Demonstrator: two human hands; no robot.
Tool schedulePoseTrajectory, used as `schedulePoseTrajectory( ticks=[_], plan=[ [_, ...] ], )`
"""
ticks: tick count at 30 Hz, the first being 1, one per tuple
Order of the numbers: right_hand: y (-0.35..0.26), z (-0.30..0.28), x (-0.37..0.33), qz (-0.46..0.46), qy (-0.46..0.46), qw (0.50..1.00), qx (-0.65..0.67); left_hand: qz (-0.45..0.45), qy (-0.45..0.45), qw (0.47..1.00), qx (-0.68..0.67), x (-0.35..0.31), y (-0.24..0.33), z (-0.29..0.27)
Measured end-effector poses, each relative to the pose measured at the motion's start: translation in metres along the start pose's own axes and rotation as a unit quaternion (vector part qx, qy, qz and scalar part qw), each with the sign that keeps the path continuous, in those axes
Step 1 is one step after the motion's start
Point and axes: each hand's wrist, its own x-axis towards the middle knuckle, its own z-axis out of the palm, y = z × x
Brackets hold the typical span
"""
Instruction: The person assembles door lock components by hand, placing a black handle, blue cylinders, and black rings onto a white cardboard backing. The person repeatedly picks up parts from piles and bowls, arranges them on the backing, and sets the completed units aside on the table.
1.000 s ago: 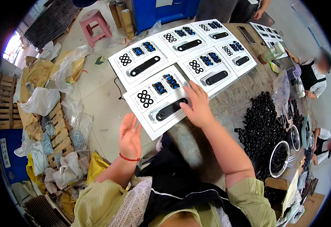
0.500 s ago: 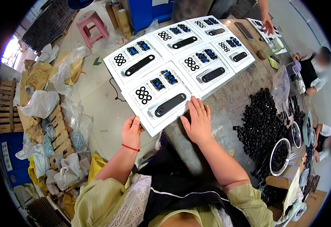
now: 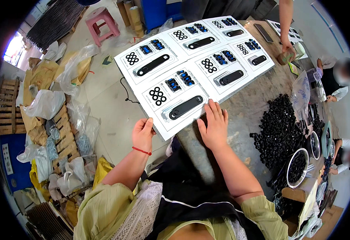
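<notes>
A large white sheet of printed hardware cards (image 3: 185, 83) lies at a slant over the table's left edge, its near-left part past that edge. Each card carries black rings, blue-and-black bolt packs and a long black wrench-like part under clear plastic. At the near-left corner, my left hand (image 3: 143, 135) pinches the sheet between thumb and fingers; a red cord circles that wrist. My right hand (image 3: 215, 127) rests with fingers stretched out, fingertips on the sheet's near-right edge. The undersides of the left fingers are hidden.
On the worn table (image 3: 239, 124) sit a heap of small black parts (image 3: 277, 134) and metal bowls (image 3: 297, 168) at right. Another person's hand (image 3: 287, 49) is on a brown roll (image 3: 285, 57). Bags and pallets (image 3: 69, 140) cover the floor at left; a pink stool (image 3: 101, 25) stands beyond.
The other person's hand has come down onto the brown roll at the far right. The view has shifted slightly; my hands keep their places on the sheet.
</notes>
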Motion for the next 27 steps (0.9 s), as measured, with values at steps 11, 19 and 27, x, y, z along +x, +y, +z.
schedulePoseTrajectory(
  ticks=[11, 19, 27],
  plan=[
    [0.001, -0.007, 0.002, 0.01, -0.009, 1.0, 0.003, 0.026, -0.013, 0.999, -0.016, 0.007, -0.009, -0.002],
    [0.0, -0.007, 0.003, 0.007, -0.003, 1.0, 0.014, 0.029, 0.017, 0.999, -0.036, 0.004, -0.003, 0.012],
    [-0.003, 0.002, 0.0, 0.03, 0.025, 0.999, -0.015, 0.048, 0.035, 0.998, -0.019, 0.004, -0.004, 0.019]
  ],
)
